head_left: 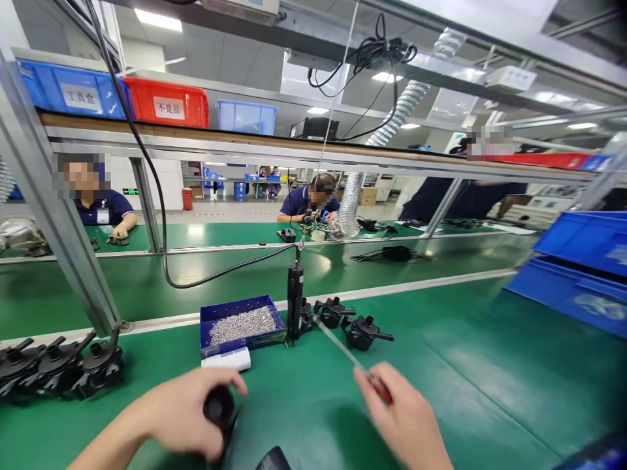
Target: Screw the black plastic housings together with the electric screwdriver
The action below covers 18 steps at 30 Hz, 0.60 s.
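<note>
My left hand (189, 411) is closed around a black plastic part (219, 405) with a round opening facing up. In my right hand (404, 414) is a screwdriver (341, 347) with a red handle, slightly blurred. Its long shaft points forward and left, toward several black plastic assemblies (363, 331) with side arms; whether the tip touches one I cannot tell. Another black piece (273, 459) is cut off by the bottom edge. Past my left hand lie a white roll-shaped item (228, 360) and a blue tray (243, 342) of small metal pieces.
A black electric screwdriver (294, 300) hangs upright on a cable beside the tray. More black assemblies (98, 365) line the left, near a metal post (63, 196). Blue bins (568, 287) are stacked at right. People sit across the bench, beneath a shelf (274, 145) holding bins.
</note>
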Available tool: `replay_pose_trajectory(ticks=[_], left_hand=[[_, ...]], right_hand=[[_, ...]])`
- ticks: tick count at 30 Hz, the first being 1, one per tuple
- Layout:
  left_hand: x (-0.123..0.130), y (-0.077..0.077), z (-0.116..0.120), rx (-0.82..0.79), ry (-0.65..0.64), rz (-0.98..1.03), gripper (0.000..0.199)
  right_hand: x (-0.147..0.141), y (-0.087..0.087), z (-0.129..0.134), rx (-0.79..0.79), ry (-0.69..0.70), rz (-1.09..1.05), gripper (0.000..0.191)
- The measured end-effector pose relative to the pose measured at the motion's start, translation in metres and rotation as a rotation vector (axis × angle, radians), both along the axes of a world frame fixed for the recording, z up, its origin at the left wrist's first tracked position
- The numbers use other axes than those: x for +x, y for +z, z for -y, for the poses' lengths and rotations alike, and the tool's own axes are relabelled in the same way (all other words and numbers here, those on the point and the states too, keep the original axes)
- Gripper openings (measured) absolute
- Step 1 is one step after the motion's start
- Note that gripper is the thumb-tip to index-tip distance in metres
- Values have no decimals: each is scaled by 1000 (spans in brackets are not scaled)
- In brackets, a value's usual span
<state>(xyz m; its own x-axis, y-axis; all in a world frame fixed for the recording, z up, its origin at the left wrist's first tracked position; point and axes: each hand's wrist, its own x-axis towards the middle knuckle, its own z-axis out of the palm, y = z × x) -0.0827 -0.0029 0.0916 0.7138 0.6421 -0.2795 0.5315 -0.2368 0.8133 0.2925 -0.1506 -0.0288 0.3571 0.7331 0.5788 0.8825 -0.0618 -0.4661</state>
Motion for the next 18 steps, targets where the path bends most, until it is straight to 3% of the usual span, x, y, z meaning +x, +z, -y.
replay_pose_trajectory(ticks=[2, 4, 7, 9, 12, 15, 18], left_hand=[[-2, -12, 5, 128, -194, -209, 77], [-1, -21, 7, 152, -333, -248, 86], [2, -22, -1, 8, -452, -161, 99], [4, -22, -10, -110, -456, -44, 95], [10, -32, -18, -165, -287, 145, 78], [23, -48, -13, -132, -118, 266, 89], [37, -57, 0, -214, -80, 393, 105]], right_hand=[[34, 8, -27, 3, -121, 0, 39], [62, 14, -53, -61, -221, -31, 50], [88, 19, -77, -142, -204, -95, 47], [92, 23, -80, -148, -152, -122, 38], [75, 27, -70, -135, -112, -182, 38], [25, 34, -54, -80, -63, -368, 54], [-41, 45, -45, 79, 178, -974, 63]])
